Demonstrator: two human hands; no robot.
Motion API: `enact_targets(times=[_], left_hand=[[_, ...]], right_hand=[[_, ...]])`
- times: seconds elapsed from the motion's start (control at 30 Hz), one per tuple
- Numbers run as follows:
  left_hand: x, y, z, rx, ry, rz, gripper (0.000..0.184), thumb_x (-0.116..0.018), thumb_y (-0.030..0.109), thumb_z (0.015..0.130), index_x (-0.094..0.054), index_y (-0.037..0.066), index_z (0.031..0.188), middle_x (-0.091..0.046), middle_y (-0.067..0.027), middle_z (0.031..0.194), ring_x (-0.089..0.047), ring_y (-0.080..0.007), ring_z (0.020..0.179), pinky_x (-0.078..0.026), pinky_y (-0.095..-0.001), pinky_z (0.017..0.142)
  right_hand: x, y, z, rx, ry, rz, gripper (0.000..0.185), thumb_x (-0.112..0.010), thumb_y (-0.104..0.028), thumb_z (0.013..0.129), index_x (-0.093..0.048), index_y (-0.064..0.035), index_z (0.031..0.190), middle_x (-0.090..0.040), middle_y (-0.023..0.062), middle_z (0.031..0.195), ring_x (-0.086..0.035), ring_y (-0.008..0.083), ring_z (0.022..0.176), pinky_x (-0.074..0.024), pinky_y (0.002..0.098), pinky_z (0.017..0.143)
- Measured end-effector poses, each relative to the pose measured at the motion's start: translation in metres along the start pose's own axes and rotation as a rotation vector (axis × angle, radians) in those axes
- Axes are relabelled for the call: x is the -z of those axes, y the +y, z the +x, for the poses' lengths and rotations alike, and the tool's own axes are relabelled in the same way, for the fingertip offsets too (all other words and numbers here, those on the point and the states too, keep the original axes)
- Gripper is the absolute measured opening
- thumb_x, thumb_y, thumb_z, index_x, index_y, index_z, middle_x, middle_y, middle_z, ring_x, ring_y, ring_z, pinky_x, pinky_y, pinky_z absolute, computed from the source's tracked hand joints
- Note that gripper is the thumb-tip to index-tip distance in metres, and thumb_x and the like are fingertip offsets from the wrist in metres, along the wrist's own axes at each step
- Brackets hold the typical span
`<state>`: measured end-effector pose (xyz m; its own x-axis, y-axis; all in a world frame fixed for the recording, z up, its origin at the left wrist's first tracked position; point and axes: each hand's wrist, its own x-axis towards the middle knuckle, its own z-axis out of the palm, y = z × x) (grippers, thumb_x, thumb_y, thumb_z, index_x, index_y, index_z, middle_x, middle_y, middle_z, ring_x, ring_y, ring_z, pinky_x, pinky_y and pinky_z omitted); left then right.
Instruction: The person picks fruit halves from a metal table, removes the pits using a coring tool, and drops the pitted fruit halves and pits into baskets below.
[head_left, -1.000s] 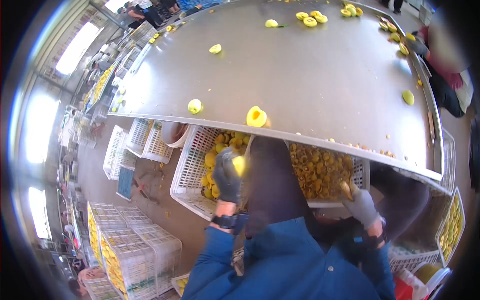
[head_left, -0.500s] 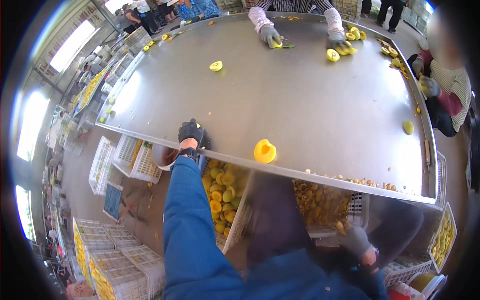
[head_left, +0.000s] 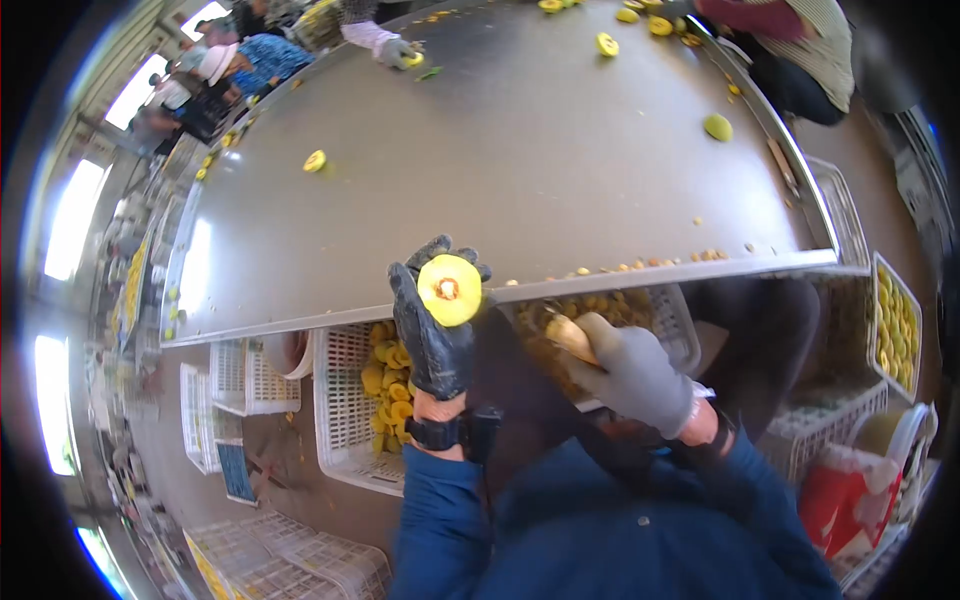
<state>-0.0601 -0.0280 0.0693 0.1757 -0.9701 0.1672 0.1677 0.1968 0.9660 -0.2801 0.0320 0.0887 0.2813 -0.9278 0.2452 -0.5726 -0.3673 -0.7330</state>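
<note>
My left hand (head_left: pixel 432 325), in a dark glove, holds a halved yellow fruit (head_left: pixel 449 290) at the table's near edge, its cut face up with a brown pit hollow in the middle. To its right, my right hand (head_left: pixel 635 375), in a grey glove, is closed around a tool with a light wooden handle (head_left: pixel 570 338); the tool's tip is hard to make out. Beneath the right hand is a crate of brown fruit scraps (head_left: pixel 680 325). A white crate (head_left: pixel 345 400) with yellow fruit halves (head_left: pixel 392 375) stands below and left of my left hand.
The metal table (head_left: pixel 480 170) carries small bits along its near edge, a fruit half (head_left: pixel 315 161), a green fruit (head_left: pixel 718 127) and a knife (head_left: pixel 782 165). Co-workers are at its far and right sides. Stacked crates (head_left: pixel 285 555) stand lower left, a red bag (head_left: pixel 845 505) lower right.
My left hand has come back from the table's left part and now holds a fruit half. My right hand has risen toward it with the tool. The view has turned right.
</note>
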Motion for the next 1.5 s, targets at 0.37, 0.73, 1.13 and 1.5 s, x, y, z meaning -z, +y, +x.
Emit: enact_targets(times=[0.37,0.73,1.13,1.5], left_hand=[[-0.109,0.036,-0.059,0.049,-0.067,0.141,0.068,-0.024,0.057,0.102,-0.053,-0.001,0.123,-0.064,-0.0185,0.101,-0.064,-0.029,0.089,-0.054,-0.039,0.084],[-0.117,0.022,-0.061,0.002,0.006,0.133,0.066,-0.024,0.054,0.103,-0.055,-0.001,0.118,-0.065,-0.0156,0.098,-0.064,-0.0253,0.086,-0.053,-0.0369,0.083],[-0.11,0.009,-0.061,-0.134,-0.028,0.038,0.077,-0.025,0.062,0.099,-0.06,-0.005,0.114,-0.066,-0.0173,0.1,-0.065,-0.0258,0.087,-0.055,-0.038,0.079],[-0.107,0.002,-0.064,-0.023,-0.253,-0.201,0.073,-0.028,0.06,0.099,-0.058,-0.005,0.113,-0.067,-0.02,0.096,-0.067,-0.0297,0.083,-0.056,-0.0406,0.078]], right_hand=[[0.027,-0.001,-0.021,-0.006,0.13,-0.039,0.02,-0.068,-0.022,0.083,-0.052,-0.0098,0.083,-0.058,0.0108,0.059,-0.062,0.0313,0.051,-0.0487,0.0409,0.047],[0.018,0.001,-0.023,0.013,0.102,-0.24,0.019,-0.064,-0.021,0.086,-0.057,-0.0114,0.101,-0.057,0.0095,0.061,-0.061,0.0291,0.051,-0.0474,0.0396,0.045],[0.024,0.011,-0.026,-0.17,-0.274,0.535,0.027,-0.064,-0.013,0.084,-0.057,0.0019,0.105,-0.064,0.0213,0.079,-0.064,0.0355,0.067,-0.0489,0.0406,0.059],[0.04,0.004,-0.043,-0.213,-0.213,0.61,0.022,-0.062,-0.017,0.087,-0.056,0.0026,0.095,-0.063,0.0245,0.076,-0.064,0.0414,0.073,-0.05,0.0443,0.063]])
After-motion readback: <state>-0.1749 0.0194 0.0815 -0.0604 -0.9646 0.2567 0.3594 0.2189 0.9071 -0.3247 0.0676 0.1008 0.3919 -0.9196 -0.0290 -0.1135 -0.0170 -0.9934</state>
